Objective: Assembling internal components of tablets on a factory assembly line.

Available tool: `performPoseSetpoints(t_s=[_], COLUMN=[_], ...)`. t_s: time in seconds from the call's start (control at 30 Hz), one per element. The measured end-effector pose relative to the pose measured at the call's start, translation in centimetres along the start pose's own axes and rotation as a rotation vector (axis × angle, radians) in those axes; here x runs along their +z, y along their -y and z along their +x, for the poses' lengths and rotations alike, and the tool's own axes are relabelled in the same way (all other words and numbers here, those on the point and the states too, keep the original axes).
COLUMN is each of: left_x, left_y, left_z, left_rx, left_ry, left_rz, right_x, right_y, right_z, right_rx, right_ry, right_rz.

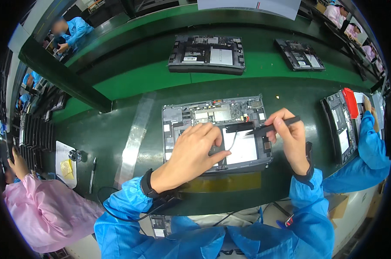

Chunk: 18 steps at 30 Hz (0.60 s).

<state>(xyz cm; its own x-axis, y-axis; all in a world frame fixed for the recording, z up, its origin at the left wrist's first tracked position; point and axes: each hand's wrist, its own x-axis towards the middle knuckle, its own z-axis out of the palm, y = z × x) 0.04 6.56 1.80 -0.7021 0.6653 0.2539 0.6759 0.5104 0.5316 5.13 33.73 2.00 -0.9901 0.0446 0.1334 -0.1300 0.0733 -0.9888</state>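
Note:
An opened laptop base [260, 114] lies in front of me, its circuit board along the far side and a white rectangular panel [243, 152] in its near right part. My left hand [195, 149] rests over the middle of the base, fingers bent and the thumb apart from them. That thumb's tip is beside a thin dark cable [235, 140] that curves over the white panel; whether it touches the cable I cannot tell. In my right hand [289, 136] are black tweezers [273, 127], gripped between thumb and fingers, their points above the white panel. My left palm hides part of the base.
Two more opened laptop bases, one [206, 56] at back centre and one [300, 55] at back right, sit on the green shelf. A clear plastic strip [135, 140] and a pen [92, 175] lie leftward. Co-workers' arms reach in at left [48, 207] and right [370, 142].

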Motion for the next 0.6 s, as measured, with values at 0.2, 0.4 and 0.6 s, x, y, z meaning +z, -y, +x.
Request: performPoseSetpoints(t_s=[0.2,0.4,0.6], left_x=[0.3,0.3,0.4], left_y=[0.7,1.7,1.3], left_z=[0.4,-0.4,-0.9], left_rx=[0.274,0.5,0.404], left_ry=[-0.094,-0.073,-0.099], left_rz=[0.183,0.47,0.484], right_x=[-1.6,-1.9,2.2], right_y=[0.1,2.3,0.6], right_z=[-0.9,0.2,4.2], right_rx=[-0.062,-0.323,-0.393], right_ry=[0.087,0.253,0.169], right_rz=[-0.38,-0.896,-0.802])
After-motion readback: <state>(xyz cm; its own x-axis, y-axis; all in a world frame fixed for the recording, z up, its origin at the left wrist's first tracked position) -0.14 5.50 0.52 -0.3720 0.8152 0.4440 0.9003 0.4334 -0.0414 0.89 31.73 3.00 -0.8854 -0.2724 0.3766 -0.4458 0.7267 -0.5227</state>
